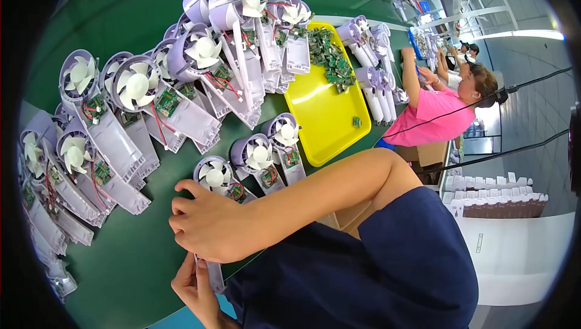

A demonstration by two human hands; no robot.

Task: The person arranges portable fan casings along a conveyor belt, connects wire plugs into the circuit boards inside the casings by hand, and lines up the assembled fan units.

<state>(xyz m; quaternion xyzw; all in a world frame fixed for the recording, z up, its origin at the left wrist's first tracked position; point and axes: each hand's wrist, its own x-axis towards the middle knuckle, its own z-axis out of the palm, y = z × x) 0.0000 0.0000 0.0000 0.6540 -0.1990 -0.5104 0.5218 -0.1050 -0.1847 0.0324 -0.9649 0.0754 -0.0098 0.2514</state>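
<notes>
While both hands' fingers [187,208] pinch it, lilac fan half-shell [213,271] sits btwn them.

lavender handheld fan piece [213,273] sits near the tabletop's [130,262] near edge, mostly covered up, just its pale flat handle end poking out.

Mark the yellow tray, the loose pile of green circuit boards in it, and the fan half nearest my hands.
yellow tray [324,120], head view: bare floor of the tray.
green circuit boards [330,56], head view: middle of the pile.
nearest fan half [215,176], head view: white impeller hub.
</notes>
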